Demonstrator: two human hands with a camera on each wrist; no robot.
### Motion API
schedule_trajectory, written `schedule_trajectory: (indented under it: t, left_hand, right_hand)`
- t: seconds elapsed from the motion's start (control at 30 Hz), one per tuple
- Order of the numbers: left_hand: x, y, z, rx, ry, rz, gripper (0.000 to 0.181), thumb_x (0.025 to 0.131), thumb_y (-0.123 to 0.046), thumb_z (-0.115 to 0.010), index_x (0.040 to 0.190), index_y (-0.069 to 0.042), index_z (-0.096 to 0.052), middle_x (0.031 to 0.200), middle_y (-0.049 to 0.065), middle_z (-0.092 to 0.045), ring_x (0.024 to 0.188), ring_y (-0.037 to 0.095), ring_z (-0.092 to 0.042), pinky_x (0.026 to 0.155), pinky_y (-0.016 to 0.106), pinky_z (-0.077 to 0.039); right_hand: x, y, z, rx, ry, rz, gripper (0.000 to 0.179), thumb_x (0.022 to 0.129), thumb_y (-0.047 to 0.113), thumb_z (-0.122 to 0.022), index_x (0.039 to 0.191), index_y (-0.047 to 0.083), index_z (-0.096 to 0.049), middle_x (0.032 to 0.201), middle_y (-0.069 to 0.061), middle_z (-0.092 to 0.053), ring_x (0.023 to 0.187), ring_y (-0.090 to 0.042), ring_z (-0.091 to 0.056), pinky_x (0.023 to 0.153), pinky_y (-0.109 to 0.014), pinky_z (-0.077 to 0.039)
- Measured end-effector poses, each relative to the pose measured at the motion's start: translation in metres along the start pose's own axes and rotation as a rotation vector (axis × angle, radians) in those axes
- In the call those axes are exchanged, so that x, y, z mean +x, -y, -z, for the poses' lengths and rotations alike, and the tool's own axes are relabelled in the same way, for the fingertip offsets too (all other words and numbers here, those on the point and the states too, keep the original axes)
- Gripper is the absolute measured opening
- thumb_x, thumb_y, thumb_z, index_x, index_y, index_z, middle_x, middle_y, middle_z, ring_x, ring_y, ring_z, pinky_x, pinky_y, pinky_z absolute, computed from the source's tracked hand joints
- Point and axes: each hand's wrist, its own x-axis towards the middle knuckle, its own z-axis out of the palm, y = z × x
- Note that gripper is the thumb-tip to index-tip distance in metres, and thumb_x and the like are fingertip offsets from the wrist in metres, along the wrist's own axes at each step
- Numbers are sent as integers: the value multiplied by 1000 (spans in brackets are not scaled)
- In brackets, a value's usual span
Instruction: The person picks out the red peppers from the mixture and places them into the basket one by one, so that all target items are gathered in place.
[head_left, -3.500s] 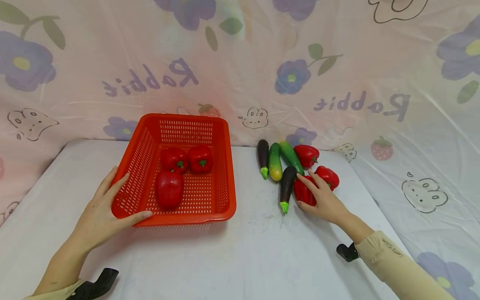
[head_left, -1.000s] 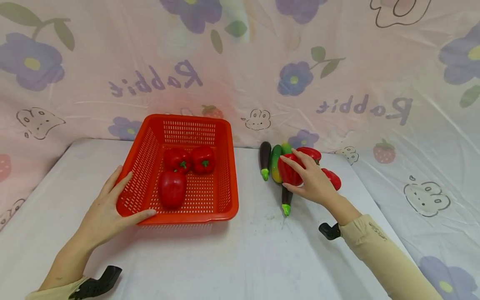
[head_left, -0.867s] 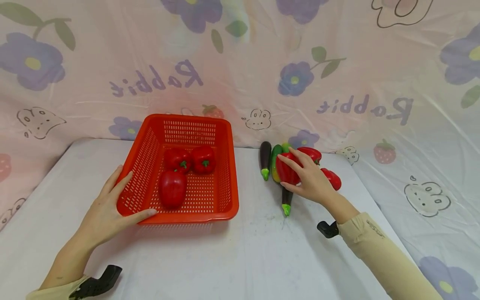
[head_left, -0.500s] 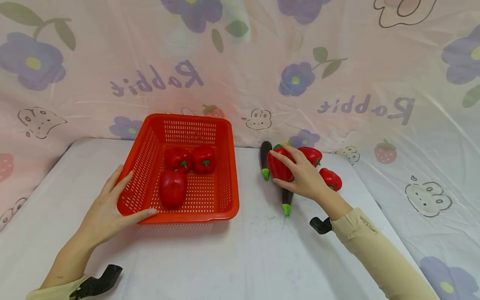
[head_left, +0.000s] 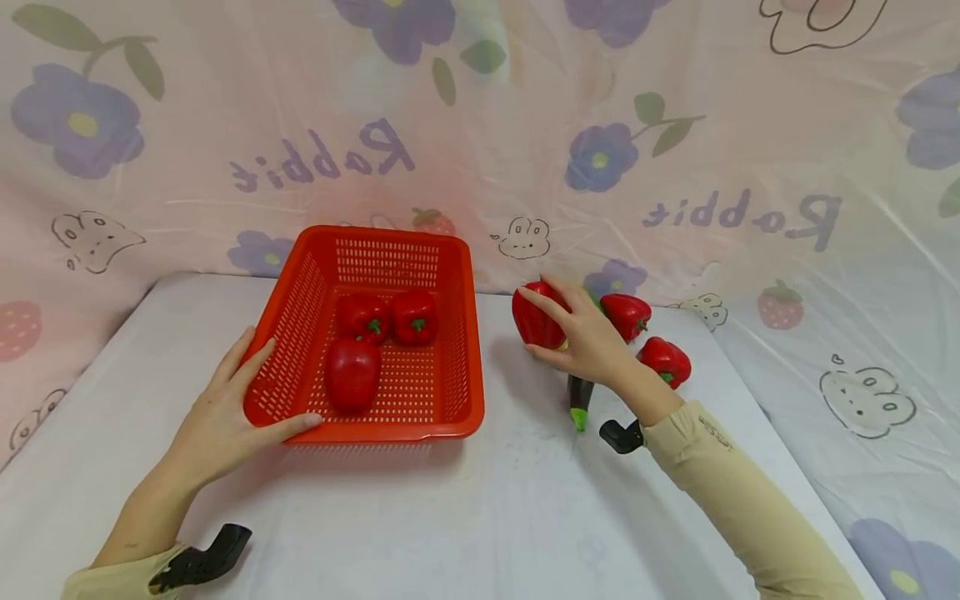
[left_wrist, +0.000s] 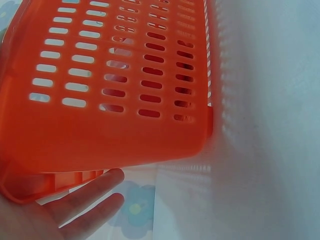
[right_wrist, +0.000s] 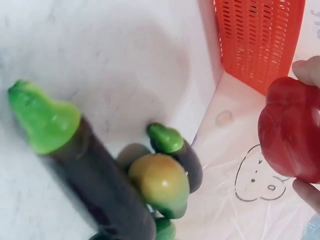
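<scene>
In the head view my left hand (head_left: 225,421) holds the near left corner of a red plastic basket (head_left: 453,429), thumb on the front rim and fingers at the left side. Inside the basket lie three red bell peppers (head_left: 352,375). My right hand (head_left: 592,337) grips another red bell pepper (head_left: 534,317), raised above the table right of the basket. The right wrist view shows this bell pepper (right_wrist: 292,130) between thumb and fingers. Below and behind that hand is an eggplant (head_left: 580,400), mostly hidden in the head view.
Two more red bell peppers (head_left: 665,362) lie to the right. The right wrist view shows a second eggplant (right_wrist: 192,165) and a yellow-green cucumber (right_wrist: 160,182). A printed curtain (head_left: 465,150) rises behind the white table (head_left: 450,533).
My right hand has picked up the bell pepper from beside the eggplant and carried it left, toward the basket. My left hand stays at the basket corner. The whole view has shifted slightly.
</scene>
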Motion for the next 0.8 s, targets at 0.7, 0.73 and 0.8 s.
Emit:
schedule_trajectory:
  t: [0.7, 0.73, 0.8]
  left_hand:
    - [3, 0, -1, -4, 19, 9, 111, 72, -54, -77, 154, -11, -17, 163, 4, 3, 137, 51, -24, 91, 76, -31]
    - [3, 0, -1, -5, 19, 8, 111, 72, -54, -78, 154, -11, -17, 163, 4, 3, 137, 51, -24, 91, 76, -31]
    - [3, 1, 0, -6, 18, 6, 111, 72, -53, -78, 154, -11, -17, 163, 4, 3, 138, 51, -23, 92, 77, -30]
  right_hand:
    - [37, 29, -2, 87, -46, 14, 77, 77, 29, -80, 144, 23, -42, 154, -9, -29, 131, -32, -41, 87, -46, -55]
    - [39, 31, -2, 94, -47, 18, 77, 77, 29, -80, 144, 23, -42, 155, -9, -29, 132, -31, -41, 88, -46, -55]
    - [42, 35, -3, 106, -49, 29, 77, 78, 29, -79, 145, 23, -41, 155, -9, -28, 133, -31, -39, 89, -45, -55]
